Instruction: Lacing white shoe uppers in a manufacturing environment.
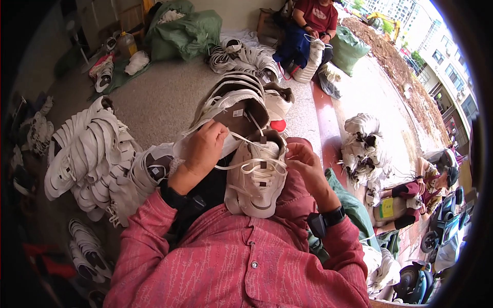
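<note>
A white sneaker [257, 192] rests on my lap with its toe toward me, one of a pair lying close together. White shoelace [251, 167] crosses its tongue and hangs in loops over the eyelets. My left hand [206, 146] is closed, pinching a stretch of the lace pulled out to the left of the shoe. At the right side of the collar, my right hand [306, 163] has its fingers pressed together at the lace; its fingertips are partly hidden. Just beyond stands a stack of nested white sneakers [233, 97] with dark insides.
A large pile of white shoes [92, 154] lies to my left, and another pile [362, 146] to the right. Green sacks [182, 33] stand at the back. A person in a dark red shirt [316, 20] sits ahead handling shoes; another person [429, 185] sits at right near parked scooters [444, 231].
</note>
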The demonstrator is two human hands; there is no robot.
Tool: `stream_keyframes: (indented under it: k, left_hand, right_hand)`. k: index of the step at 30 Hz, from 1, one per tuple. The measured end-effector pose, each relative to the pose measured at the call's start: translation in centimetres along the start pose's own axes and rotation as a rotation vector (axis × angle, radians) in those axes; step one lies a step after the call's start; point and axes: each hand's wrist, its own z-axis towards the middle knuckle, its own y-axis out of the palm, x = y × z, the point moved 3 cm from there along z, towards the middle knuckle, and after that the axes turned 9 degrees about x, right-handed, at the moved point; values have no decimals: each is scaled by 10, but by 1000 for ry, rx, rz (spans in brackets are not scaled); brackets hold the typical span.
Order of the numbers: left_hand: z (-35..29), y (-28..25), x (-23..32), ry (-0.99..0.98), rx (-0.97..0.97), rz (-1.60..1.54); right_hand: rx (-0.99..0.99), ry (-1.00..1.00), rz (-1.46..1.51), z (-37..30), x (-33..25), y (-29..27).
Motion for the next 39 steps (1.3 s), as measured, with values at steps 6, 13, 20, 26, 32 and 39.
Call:
stream_keyframes:
  k: [6,13,20,26,32,39]
  left_hand:
    - [-27,15,25,-339,-321,-429]
    - [-32,19,36,-145,-305,-406]
    - [-21,18,44,81,-161,-347]
    - [-14,29,48,224,-144,-290]
    - [-8,29,41,301,-283,-394]
    - [11,35,25,122,-609,-537]
  right_hand:
    - [-86,-95,-184,-3,-8,1]
    - [-131,-109,-170,3,8,-5]
    - [106,-84,7,-3,-5,12]
    - [250,0,61,-14,-3,14]
    - [156,31,79,-13,0,11]
    - [-172,-40,-132,-1,-13,4]
